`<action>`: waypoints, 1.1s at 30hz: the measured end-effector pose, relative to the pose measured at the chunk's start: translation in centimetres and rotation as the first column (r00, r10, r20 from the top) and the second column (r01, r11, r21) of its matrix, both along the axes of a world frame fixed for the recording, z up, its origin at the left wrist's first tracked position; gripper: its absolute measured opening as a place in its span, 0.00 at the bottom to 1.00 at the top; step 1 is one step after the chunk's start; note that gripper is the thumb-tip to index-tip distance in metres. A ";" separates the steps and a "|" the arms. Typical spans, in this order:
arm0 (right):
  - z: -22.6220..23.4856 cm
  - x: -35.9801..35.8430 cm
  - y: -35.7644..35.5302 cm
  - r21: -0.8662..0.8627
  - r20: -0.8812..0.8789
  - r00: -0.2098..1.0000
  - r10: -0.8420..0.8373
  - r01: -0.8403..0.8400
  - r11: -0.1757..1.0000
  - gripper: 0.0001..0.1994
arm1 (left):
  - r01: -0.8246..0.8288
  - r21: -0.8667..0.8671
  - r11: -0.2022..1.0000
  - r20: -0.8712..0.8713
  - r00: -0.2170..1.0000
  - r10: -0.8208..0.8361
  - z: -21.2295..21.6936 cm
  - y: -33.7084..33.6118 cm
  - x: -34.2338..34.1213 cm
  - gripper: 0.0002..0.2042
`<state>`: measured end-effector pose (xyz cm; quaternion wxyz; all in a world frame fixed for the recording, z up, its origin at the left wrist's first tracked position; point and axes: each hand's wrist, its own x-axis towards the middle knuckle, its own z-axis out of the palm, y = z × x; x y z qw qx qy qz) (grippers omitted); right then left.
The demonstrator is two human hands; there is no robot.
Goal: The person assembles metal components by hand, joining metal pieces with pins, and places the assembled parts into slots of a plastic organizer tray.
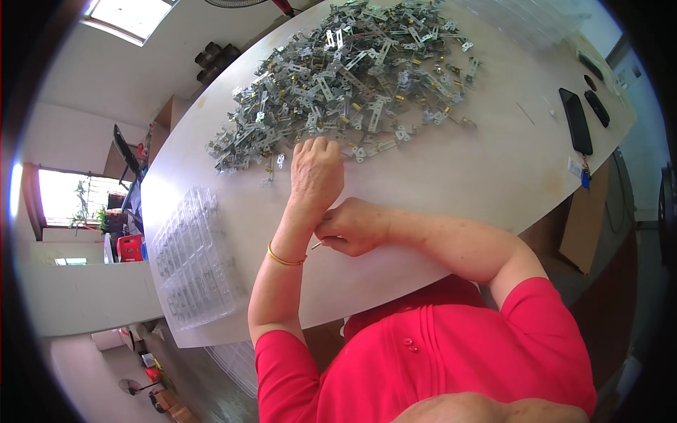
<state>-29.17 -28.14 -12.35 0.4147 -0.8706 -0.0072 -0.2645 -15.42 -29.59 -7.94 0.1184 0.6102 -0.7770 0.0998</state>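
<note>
In the head view, the left hand (pixel 318 171) is reaching to the near edge of the heap of flat silver-grey metal brackets (pixel 345 84), its fingertips hidden, so its grip cannot be told. The right hand (pixel 355 226) is pinching a thin, pale metal rod (pixel 316 245); picking from the loose fringe is probably avoiding tangles best.

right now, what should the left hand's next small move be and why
Probably pinch one part from the pile of metal parts with the left hand: it is at the pile's near edge, while the right hand holds a thin rod.
</note>
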 end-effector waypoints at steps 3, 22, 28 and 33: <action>-0.2 0.0 0.0 -0.029 -0.012 1.000 0.009 -0.010 1.000 0.04 | -0.008 -0.011 1.000 0.033 0.999 0.009 -0.1 0.1 -0.2 0.06; -0.3 0.1 -0.1 -0.019 0.061 0.998 0.023 -0.022 1.000 0.09 | 0.139 -0.003 0.990 -0.070 0.988 -0.139 1.8 -2.0 -4.3 0.04; 0.1 -0.2 -0.3 -0.001 0.095 0.995 0.007 -0.007 1.000 0.09 | 0.182 0.040 0.982 -0.035 0.983 -0.181 0.7 -3.5 -4.9 0.05; 0.1 -0.2 -0.4 0.035 0.057 0.998 0.018 -0.020 0.999 0.10 | 0.206 0.052 0.977 -0.006 0.979 -0.206 -0.3 -3.9 -4.9 0.03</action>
